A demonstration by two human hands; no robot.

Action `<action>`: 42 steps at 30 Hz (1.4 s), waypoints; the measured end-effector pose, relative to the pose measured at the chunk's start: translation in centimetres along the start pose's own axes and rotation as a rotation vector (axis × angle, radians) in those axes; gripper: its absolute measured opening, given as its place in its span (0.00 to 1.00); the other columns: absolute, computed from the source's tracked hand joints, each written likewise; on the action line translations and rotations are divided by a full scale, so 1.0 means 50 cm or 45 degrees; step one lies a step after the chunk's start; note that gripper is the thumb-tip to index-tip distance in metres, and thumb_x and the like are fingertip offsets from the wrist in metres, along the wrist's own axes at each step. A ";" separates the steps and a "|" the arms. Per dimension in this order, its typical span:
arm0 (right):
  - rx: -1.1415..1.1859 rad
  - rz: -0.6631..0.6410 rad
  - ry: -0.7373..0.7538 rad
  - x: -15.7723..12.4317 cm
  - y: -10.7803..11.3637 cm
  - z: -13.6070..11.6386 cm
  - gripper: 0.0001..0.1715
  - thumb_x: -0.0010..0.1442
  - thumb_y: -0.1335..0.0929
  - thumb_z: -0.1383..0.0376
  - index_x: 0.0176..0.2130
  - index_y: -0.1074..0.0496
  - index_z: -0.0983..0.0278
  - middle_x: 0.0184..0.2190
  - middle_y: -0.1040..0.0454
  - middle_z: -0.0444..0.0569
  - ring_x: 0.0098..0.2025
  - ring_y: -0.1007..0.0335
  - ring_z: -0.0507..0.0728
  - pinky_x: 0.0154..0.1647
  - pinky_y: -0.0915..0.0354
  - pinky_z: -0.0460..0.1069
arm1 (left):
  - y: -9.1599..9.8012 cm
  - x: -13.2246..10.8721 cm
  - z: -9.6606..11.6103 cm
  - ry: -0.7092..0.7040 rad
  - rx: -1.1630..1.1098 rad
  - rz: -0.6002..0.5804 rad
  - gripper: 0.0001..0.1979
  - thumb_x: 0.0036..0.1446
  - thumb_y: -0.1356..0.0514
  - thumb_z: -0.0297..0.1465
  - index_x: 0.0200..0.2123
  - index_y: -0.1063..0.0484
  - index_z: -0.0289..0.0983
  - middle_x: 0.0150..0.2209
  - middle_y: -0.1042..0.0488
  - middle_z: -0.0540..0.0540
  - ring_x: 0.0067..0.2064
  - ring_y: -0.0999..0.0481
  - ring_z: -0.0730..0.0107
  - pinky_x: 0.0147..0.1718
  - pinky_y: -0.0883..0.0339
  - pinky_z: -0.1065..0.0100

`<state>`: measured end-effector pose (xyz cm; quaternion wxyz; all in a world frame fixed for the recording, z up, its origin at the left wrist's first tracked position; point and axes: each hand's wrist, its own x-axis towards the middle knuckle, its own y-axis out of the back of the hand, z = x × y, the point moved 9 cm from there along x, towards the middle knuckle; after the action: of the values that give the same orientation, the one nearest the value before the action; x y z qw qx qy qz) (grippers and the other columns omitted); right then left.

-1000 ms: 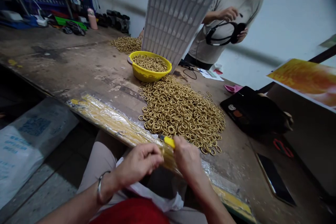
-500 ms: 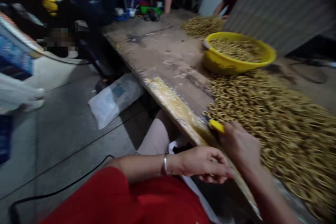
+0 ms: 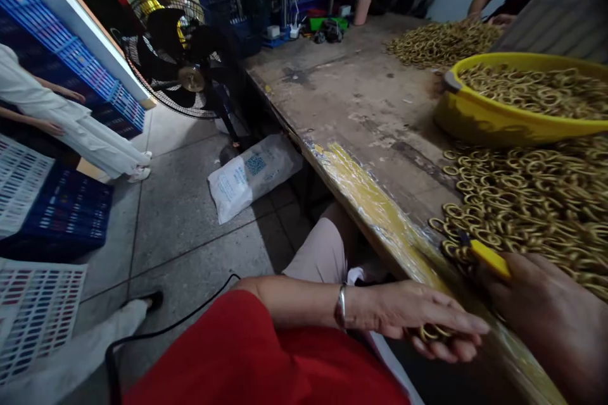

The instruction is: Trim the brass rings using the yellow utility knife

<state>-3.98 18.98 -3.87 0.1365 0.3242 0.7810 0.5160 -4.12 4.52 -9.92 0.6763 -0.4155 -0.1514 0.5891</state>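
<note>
My left hand (image 3: 418,313) is in front of the table edge, its fingers curled around a few brass-coloured rings (image 3: 434,332). A silver bangle circles that wrist. My right hand (image 3: 551,304) grips a yellow-handled tool (image 3: 491,259), whose dark tip points at the near side of a wide heap of brass-coloured rings (image 3: 517,202). The kind of tool cannot be made out. Yellow tape under clear film (image 3: 380,202) covers the table edge beside both hands.
A yellow basin (image 3: 503,130) full of rings stands behind the heap. Farther back, a person's hands are by another ring pile (image 3: 441,41). A fan (image 3: 190,79), a white sack (image 3: 251,174), crates (image 3: 61,215) and people in pale trousers are at the left.
The view has swung left, bringing the fan, crates and standing people into sight. My left hand has turned so that the rings in it show. My right hand still holds the yellow-handled tool.
</note>
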 end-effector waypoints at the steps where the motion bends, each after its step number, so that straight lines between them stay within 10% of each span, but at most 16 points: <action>1: -0.068 0.030 -0.055 -0.003 0.012 0.004 0.14 0.48 0.33 0.56 0.20 0.41 0.58 0.23 0.40 0.48 0.20 0.52 0.53 0.25 0.57 0.51 | 0.009 -0.002 0.001 -0.027 0.011 0.073 0.12 0.53 0.38 0.37 0.23 0.30 0.35 0.20 0.33 0.48 0.14 0.38 0.76 0.11 0.52 0.75; 5: 0.379 0.022 -0.431 -0.052 0.039 0.029 0.12 0.49 0.33 0.54 0.25 0.34 0.60 0.18 0.39 0.45 0.20 0.45 0.54 0.22 0.50 0.49 | 0.034 -0.020 0.023 -0.207 0.097 0.324 0.12 0.51 0.38 0.37 0.35 0.30 0.35 0.20 0.32 0.51 0.15 0.39 0.76 0.11 0.51 0.75; 11: 1.601 -0.279 -0.710 -0.133 -0.040 0.000 0.24 0.44 0.25 0.52 0.29 0.34 0.65 0.14 0.45 0.36 0.15 0.54 0.45 0.15 0.54 0.42 | 0.052 -0.047 0.103 -0.593 0.384 0.583 0.14 0.60 0.44 0.34 0.48 0.38 0.37 0.31 0.26 0.49 0.18 0.39 0.81 0.15 0.49 0.77; 21: 2.131 -0.278 -0.895 -0.183 -0.069 -0.008 0.22 0.43 0.23 0.59 0.27 0.36 0.65 0.18 0.44 0.36 0.17 0.55 0.43 0.13 0.55 0.39 | 0.001 -0.023 0.121 -0.632 0.985 0.613 0.06 0.54 0.36 0.30 0.36 0.23 0.37 0.35 0.22 0.45 0.32 0.27 0.66 0.31 0.35 0.71; 29: 1.580 -0.179 -0.578 -0.181 -0.018 -0.001 0.19 0.57 0.32 0.52 0.29 0.34 0.64 0.16 0.44 0.37 0.17 0.52 0.47 0.18 0.52 0.43 | 0.002 0.006 0.084 -0.388 0.785 0.537 0.08 0.57 0.39 0.36 0.33 0.30 0.36 0.18 0.36 0.55 0.19 0.41 0.77 0.18 0.46 0.77; 35: 0.430 0.042 -0.127 -0.213 0.068 -0.025 0.09 0.55 0.38 0.75 0.30 0.33 0.64 0.28 0.33 0.45 0.31 0.39 0.52 0.31 0.47 0.46 | -0.010 0.012 0.065 -0.315 0.452 0.365 0.15 0.56 0.37 0.42 0.33 0.35 0.37 0.19 0.37 0.55 0.18 0.43 0.80 0.14 0.52 0.80; 42: -0.068 -0.008 -0.123 -0.233 0.064 -0.030 0.16 0.52 0.38 0.79 0.37 0.31 0.63 0.34 0.31 0.47 0.33 0.37 0.54 0.33 0.48 0.47 | -0.019 0.012 0.056 -0.311 0.588 0.305 0.16 0.58 0.39 0.43 0.36 0.37 0.37 0.18 0.38 0.56 0.18 0.44 0.80 0.14 0.50 0.80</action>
<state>5.14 11.18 -1.76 0.1842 0.3427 0.7605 0.5199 -5.26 6.17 -7.69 0.6553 -0.1914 -0.0435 0.7294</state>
